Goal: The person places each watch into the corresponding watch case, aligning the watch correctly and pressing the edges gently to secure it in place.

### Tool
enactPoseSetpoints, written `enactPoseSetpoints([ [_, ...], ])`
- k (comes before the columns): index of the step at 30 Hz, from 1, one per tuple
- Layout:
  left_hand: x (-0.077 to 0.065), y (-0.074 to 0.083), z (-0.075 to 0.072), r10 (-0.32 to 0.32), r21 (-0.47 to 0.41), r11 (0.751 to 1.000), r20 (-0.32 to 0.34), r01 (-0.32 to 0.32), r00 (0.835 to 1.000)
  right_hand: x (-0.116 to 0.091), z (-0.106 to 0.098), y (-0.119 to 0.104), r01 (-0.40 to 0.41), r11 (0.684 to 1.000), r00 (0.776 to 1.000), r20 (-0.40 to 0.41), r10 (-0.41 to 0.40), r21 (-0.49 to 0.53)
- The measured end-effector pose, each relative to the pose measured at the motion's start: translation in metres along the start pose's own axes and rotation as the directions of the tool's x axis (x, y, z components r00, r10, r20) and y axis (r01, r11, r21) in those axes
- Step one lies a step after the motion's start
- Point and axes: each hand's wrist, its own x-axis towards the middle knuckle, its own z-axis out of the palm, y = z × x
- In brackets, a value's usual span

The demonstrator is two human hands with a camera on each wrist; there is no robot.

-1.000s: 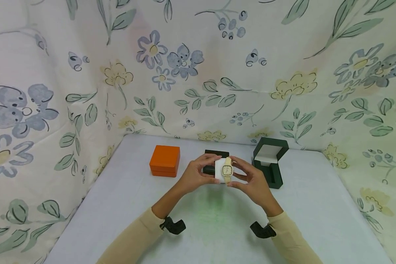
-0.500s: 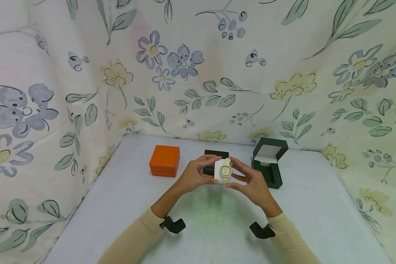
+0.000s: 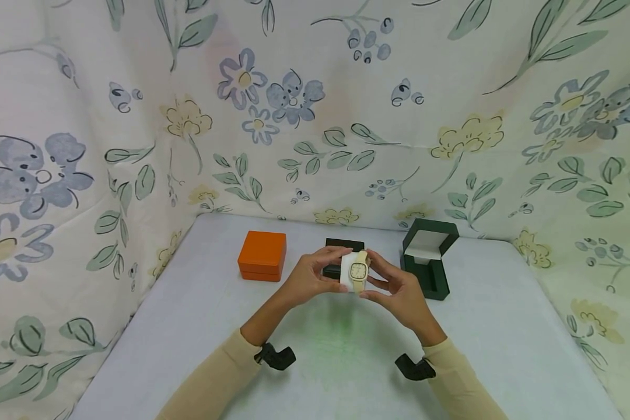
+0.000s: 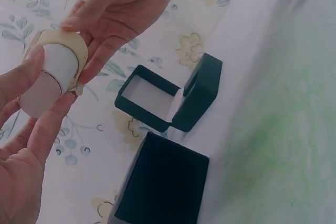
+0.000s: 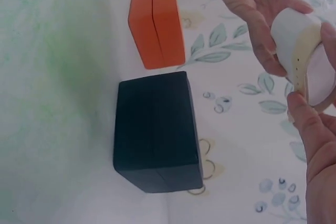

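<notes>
Over the middle of the table, both hands hold up a wristwatch (image 3: 358, 272) with a cream strap and pale square dial. Its strap loops round a white watch cushion (image 3: 346, 275). From the left, my left hand (image 3: 310, 279) grips the cushion's end between thumb and fingers. On the other side, my right hand (image 3: 403, 291) pinches the watch at its strap. The right wrist view shows the holed strap (image 5: 300, 59) lying round the cushion (image 5: 286, 30). In the left wrist view the strap (image 4: 71, 40) circles one end of the cushion, and the dial is hidden.
Behind the hands sits a dark box (image 3: 345, 242), partly covered by them. A closed orange box (image 3: 262, 252) stands to the left. On the right is an open dark green box (image 3: 441, 281) with a white lid lining. Floral cloth (image 3: 315, 116) hangs behind the table.
The watch and right hand have shifted slightly left, and the dial has turned and tilted a little. The left hand stays nearly still on the cushion; the boxes have not moved.
</notes>
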Motion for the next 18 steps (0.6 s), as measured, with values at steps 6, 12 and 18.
enactPoseSetpoints([
  [6,-0.002,0.001,0.000,-0.010,-0.003,1.000,-0.003,0.010,1.000,0.002,0.003,0.001,0.010,1.000,0.998,-0.062,-0.010,-0.010],
  [12,-0.005,0.002,0.002,0.016,-0.036,0.999,0.020,-0.015,1.000,0.005,0.010,0.001,-0.039,0.998,0.981,-0.192,0.028,-0.055],
  [18,-0.006,0.001,0.005,0.051,-0.016,0.999,0.084,-0.050,0.995,0.006,0.013,-0.007,-0.053,0.992,0.963,-0.267,0.021,-0.114],
])
